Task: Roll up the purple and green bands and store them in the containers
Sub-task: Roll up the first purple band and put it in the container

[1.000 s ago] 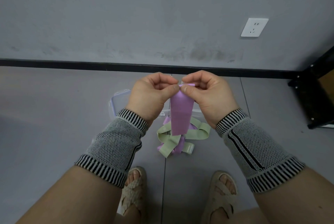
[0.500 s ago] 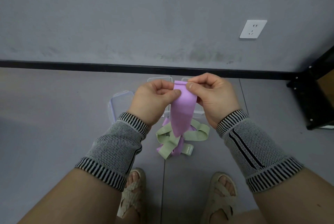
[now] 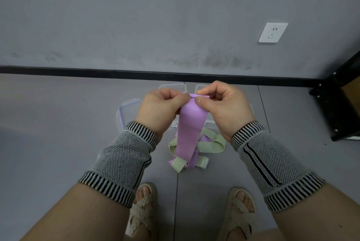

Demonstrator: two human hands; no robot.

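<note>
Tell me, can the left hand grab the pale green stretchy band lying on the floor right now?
Probably not yet: the left hand and right hand are both pinching the purple band, well above the pale green band.

White wall socket [image 3: 273, 32]; black rack [image 3: 337, 104], perhaps shelving; sandals [image 3: 143, 209].

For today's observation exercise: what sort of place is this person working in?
Probably a plain indoor room, standing by a wall: grey tiled floor, black skirting board, and a white wall socket.
</note>
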